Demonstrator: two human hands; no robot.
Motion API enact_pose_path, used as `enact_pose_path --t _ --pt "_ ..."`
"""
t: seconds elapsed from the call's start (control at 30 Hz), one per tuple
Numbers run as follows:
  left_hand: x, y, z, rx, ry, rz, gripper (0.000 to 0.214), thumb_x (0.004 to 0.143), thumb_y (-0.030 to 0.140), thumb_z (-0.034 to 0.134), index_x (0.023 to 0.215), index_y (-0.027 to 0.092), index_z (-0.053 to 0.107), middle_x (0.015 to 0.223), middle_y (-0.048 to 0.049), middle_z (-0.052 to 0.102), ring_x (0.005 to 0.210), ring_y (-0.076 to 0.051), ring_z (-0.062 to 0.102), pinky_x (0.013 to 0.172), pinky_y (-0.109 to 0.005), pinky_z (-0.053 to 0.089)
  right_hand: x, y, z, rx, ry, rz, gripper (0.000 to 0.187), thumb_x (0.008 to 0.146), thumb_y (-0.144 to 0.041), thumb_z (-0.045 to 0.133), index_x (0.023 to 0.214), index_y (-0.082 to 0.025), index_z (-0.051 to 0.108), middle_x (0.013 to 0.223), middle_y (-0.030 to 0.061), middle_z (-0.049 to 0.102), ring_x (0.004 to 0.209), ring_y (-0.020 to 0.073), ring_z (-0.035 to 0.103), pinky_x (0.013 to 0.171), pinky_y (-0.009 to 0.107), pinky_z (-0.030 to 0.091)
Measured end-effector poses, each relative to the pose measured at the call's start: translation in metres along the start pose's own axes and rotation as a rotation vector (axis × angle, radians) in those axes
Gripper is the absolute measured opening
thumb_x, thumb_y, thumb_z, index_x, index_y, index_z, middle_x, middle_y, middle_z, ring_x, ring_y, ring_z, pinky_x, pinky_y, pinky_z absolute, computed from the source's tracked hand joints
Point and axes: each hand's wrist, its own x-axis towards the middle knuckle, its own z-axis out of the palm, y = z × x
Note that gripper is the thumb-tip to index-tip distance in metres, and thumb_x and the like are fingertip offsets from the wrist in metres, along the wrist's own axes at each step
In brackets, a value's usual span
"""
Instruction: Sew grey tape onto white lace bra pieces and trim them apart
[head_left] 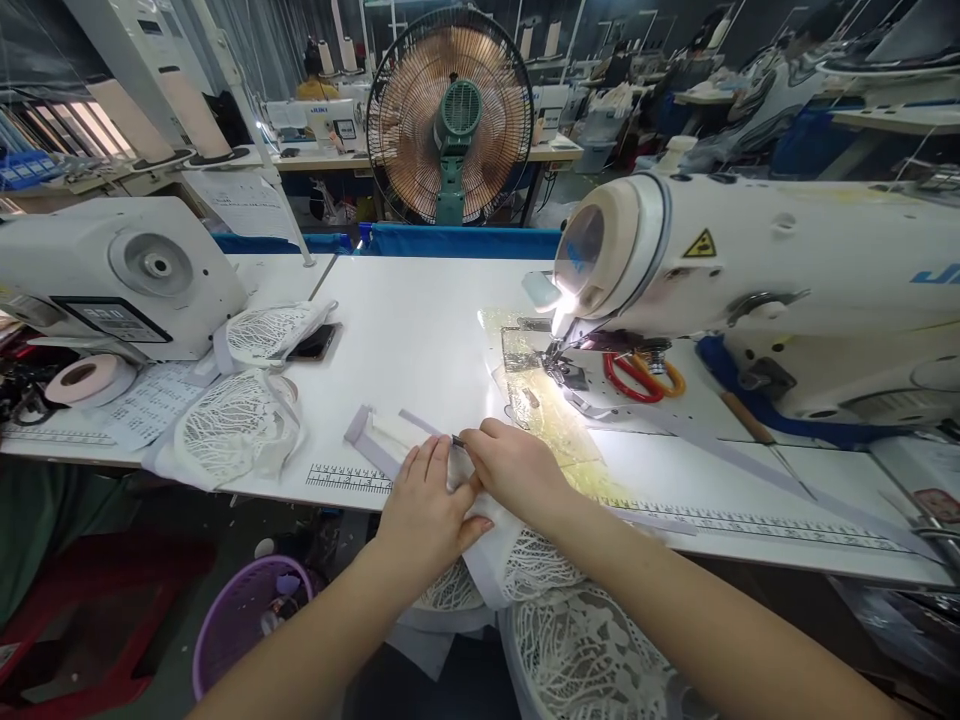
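White fabric with a pale lilac band (pixel 375 447) lies across the front edge of the table, its white lace part (pixel 536 565) hanging down toward my lap. My left hand (pixel 427 505) rests flat on the band, fingers stretched forward and thumb out to the right. Just right of it, my right hand (pixel 517 468) is closed in a pinch. From its fingertips a small dark slim tool (pixel 457 441) points left over the fabric; its kind is hidden by the fingers. The sewing machine's presser foot (pixel 559 365) stands beyond my right hand, under a bright lamp.
The sewing machine (pixel 750 250) fills the right, with red-handled scissors (pixel 630 385) and an awl (pixel 761 425) beneath. White lace pieces (pixel 236 425) and a phone (pixel 315 342) lie left. A purple basket (pixel 217 600) and a tub of lace (pixel 517 660) stand below. A fan (pixel 450 120) stands behind.
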Motion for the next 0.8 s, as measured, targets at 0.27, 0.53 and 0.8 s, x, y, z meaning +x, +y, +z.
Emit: enact_pose_path --t 0.27,0.53,0.8 --pt "0.002 0.0 -0.002 0.015 -0.015 0.015 0.055 0.077 0.05 0.061 0.126 0.028 0.051 0.133 -0.0135 0.045 0.124 -0.035 0.039 0.097 -0.053 0.037 -0.009 0.01 -0.008 -0.066 -0.061 -0.094 0.016 0.079 -0.008 0.046 0.081 -0.018 0.059 0.07 0.0027 0.051 0.062 0.0133 0.047 0.051 0.026 0.021" --pt "0.003 0.0 -0.004 0.05 -0.02 0.02 0.051 0.076 0.051 0.06 0.122 0.029 0.054 0.131 -0.0145 0.045 0.122 -0.035 0.041 0.097 -0.051 0.037 -0.031 0.024 -0.024 -0.092 -0.173 -0.038 0.019 0.076 -0.003 0.047 0.079 -0.017 0.061 0.07 0.0031 0.052 0.058 0.0133 0.048 0.049 0.026 0.022" --pt "0.004 0.0 -0.006 0.073 -0.044 0.017 0.051 0.077 0.051 0.058 0.123 0.029 0.054 0.13 -0.0148 0.046 0.122 -0.036 0.041 0.097 -0.051 0.037 -0.029 0.018 -0.017 0.023 -0.071 0.024 0.023 0.087 -0.014 0.042 0.091 -0.017 0.064 0.075 0.0036 0.055 0.059 0.013 0.046 0.049 0.025 0.022"
